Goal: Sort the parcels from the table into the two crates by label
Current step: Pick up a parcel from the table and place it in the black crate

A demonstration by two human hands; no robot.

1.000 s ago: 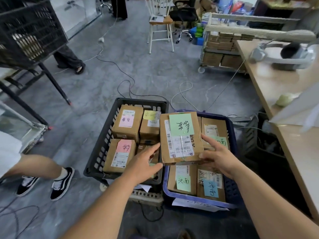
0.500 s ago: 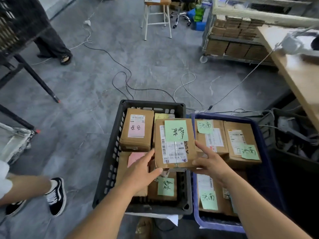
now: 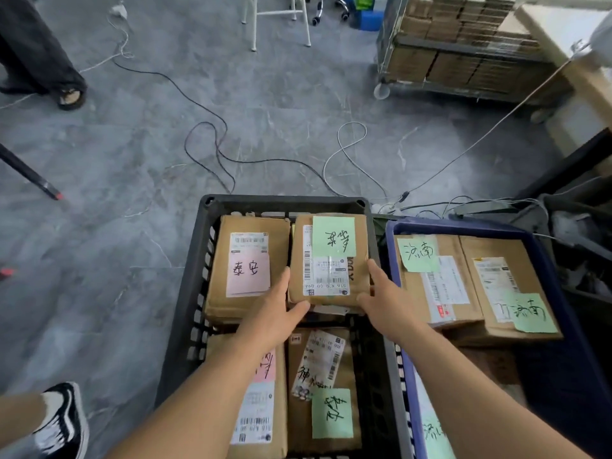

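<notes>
I hold a brown cardboard parcel (image 3: 331,260) with a green handwritten label between both hands. It sits low in the back right corner of the black crate (image 3: 284,202), on top of other parcels. My left hand (image 3: 281,309) grips its left side and front corner. My right hand (image 3: 381,293) grips its right side. Beside it lies a pink-labelled parcel (image 3: 248,260), and a green-labelled parcel (image 3: 331,412) lies nearer me. The blue crate (image 3: 463,226) on the right holds green-labelled parcels (image 3: 430,276).
Black and white cables (image 3: 215,144) trail over the grey floor behind the crates. A wheeled cart of flat cardboard (image 3: 447,61) stands at the back right by a wooden table (image 3: 589,77). Another person's shoe (image 3: 63,422) is at the lower left, and white chair legs (image 3: 281,14) are behind.
Both hands have carried the green-labelled parcel left from above the crates' shared edge and down into the black crate's back right corner. My view has tilted downward.
</notes>
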